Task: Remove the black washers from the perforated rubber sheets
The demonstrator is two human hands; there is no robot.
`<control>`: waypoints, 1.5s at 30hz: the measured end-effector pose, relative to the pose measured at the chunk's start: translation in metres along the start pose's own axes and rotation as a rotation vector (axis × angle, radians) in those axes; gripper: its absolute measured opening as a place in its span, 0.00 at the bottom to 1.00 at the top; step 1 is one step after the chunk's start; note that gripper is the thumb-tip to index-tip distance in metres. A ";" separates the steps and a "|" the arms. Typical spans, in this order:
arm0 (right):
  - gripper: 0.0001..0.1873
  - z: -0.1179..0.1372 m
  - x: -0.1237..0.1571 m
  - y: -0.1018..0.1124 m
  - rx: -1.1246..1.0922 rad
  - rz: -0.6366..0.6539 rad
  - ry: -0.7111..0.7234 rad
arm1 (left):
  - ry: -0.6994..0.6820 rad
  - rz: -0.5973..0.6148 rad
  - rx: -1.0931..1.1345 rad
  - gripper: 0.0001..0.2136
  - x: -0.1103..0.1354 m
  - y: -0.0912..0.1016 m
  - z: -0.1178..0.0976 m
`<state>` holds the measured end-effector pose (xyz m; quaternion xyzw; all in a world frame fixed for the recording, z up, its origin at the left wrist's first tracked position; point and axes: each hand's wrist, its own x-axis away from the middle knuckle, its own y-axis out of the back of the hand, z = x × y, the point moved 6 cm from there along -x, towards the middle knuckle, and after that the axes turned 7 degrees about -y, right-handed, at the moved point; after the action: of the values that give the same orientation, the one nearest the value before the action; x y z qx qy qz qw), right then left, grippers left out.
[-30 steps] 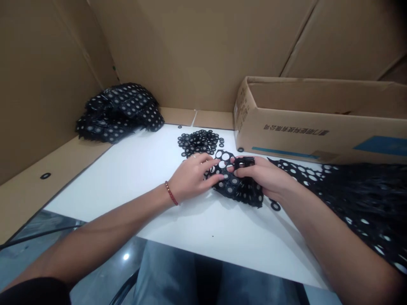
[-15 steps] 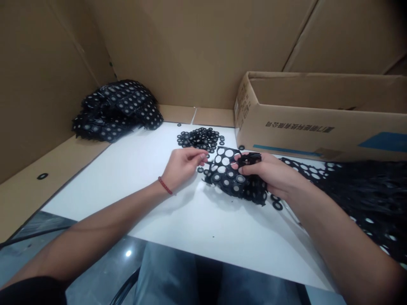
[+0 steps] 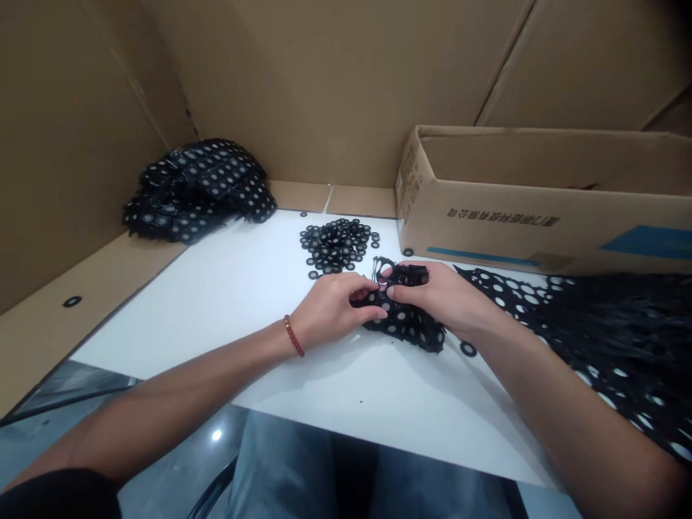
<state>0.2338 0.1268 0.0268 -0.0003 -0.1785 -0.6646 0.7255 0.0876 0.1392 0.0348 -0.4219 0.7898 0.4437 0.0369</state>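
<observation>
A black rubber sheet (image 3: 414,324) patterned with rings is bunched between my hands above the white board. My right hand (image 3: 437,292) grips its folded upper part, where some round holes show. Thumb and fingers of my left hand (image 3: 346,306) are closed on the sheet's left edge; whether a single ring is pinched there is hidden. Just behind my hands lies a pile of loose black rubber rings (image 3: 340,241). One loose ring (image 3: 468,349) rests on the board beneath my right wrist.
At the back left is a heap of ring-patterned black sheets (image 3: 202,187). An open cardboard box (image 3: 502,223) stands at the back right. Perforated black sheet scrap (image 3: 610,324) spreads along the right side. Another ring (image 3: 72,301) lies on cardboard at far left.
My left hand has moved right and nearer from beside the ring pile, onto the sheet. The sheet in my right hand has folded over, and several rings lie at the pile's near edge.
</observation>
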 end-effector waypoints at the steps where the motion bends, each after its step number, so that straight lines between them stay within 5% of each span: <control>1: 0.10 0.003 0.001 0.000 0.014 0.004 0.030 | 0.045 -0.018 0.099 0.12 0.000 0.001 0.003; 6: 0.12 0.010 0.004 0.005 0.119 -0.082 0.065 | 0.208 -0.144 0.320 0.09 0.004 0.012 0.018; 13: 0.09 0.008 0.005 -0.008 0.114 -0.033 0.042 | -0.052 -0.035 -0.007 0.11 0.004 0.012 -0.001; 22: 0.11 0.004 0.004 -0.007 -0.009 -0.041 0.029 | -0.208 -0.110 -0.105 0.12 0.009 0.009 -0.010; 29: 0.12 0.003 0.004 -0.005 -0.072 -0.060 -0.033 | 0.262 -0.138 0.242 0.11 0.000 0.013 0.022; 32: 0.11 -0.004 0.000 0.001 -0.094 -0.097 -0.106 | 0.326 -0.248 0.265 0.12 0.000 0.025 0.040; 35: 0.11 -0.011 -0.004 0.008 -0.024 -0.165 -0.141 | 0.196 -0.296 0.036 0.12 -0.001 0.036 0.040; 39: 0.11 -0.013 -0.006 0.012 0.070 -0.215 -0.117 | -0.122 -0.209 -0.337 0.12 -0.002 0.028 0.015; 45: 0.12 -0.004 -0.001 0.003 0.038 -0.143 -0.071 | -0.292 0.003 -0.306 0.16 0.002 0.000 -0.005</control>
<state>0.2373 0.1268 0.0235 0.0028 -0.2164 -0.7107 0.6693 0.0872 0.1343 0.0368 -0.3524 0.7001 0.6151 0.0856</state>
